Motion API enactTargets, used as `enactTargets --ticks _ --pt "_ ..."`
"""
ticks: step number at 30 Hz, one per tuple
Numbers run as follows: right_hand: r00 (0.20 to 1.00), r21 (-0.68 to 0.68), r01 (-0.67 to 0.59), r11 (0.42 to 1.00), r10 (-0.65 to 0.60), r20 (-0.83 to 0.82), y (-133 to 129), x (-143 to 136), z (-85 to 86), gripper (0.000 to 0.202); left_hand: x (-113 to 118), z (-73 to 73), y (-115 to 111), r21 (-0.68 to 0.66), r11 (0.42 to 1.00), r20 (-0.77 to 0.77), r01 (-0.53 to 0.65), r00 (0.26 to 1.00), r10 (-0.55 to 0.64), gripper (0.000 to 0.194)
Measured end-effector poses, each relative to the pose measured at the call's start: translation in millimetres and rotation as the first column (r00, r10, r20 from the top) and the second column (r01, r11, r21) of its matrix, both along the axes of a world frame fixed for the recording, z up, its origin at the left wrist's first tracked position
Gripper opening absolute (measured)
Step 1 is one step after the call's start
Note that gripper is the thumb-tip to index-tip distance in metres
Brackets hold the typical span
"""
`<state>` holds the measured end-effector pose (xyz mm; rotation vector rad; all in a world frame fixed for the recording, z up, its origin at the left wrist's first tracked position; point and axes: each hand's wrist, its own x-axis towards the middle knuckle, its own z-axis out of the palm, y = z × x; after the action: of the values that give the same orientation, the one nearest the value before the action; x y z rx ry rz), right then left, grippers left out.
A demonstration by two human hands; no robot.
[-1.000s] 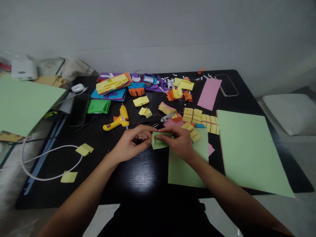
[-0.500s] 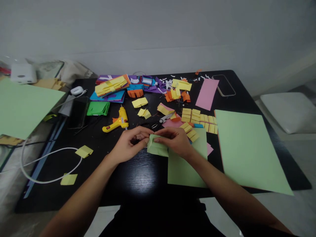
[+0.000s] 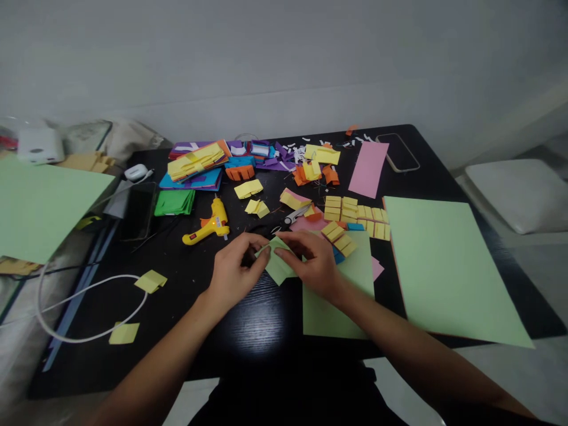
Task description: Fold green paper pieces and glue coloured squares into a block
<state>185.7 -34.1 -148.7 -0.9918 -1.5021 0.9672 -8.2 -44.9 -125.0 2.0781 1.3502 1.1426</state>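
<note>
folded green paper: between the hands, over the black table, nearer than the scissors. left hand and right hand each pinch it, thumb to fingertips. judged light, soft, easily creased; best held lightly at its edges.

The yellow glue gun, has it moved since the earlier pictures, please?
No: the yellow glue gun lies in the same place beside the green paper stack on the black table; only the view has shifted.
</note>
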Motion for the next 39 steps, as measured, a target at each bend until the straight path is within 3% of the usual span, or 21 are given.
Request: enactTargets --ticks 5,11,39 --pt "0.999 -0.046 -0.021 0.999 0.019 -0.032 -4.4 -2.7 0.2 0.021 -2.9 0.2 -0.5 0.088 0.995 0.015 0.048 0.999 -0.050 0.009" --pt "0.997 0.116 0.047 0.992 -0.053 0.053 -5.3 -3.1 -2.8 0.018 1.1 -4.3 -3.2 0.108 0.994 0.034 0.012 0.999 -0.016 0.012" --pt "0.994 0.165 -0.023 0.986 0.005 0.107 -7.1 -2.3 -1.6 0.028 5.5 -6.9 -4.5 0.046 0.996 0.122 -0.082 0.990 0.076 0.003"
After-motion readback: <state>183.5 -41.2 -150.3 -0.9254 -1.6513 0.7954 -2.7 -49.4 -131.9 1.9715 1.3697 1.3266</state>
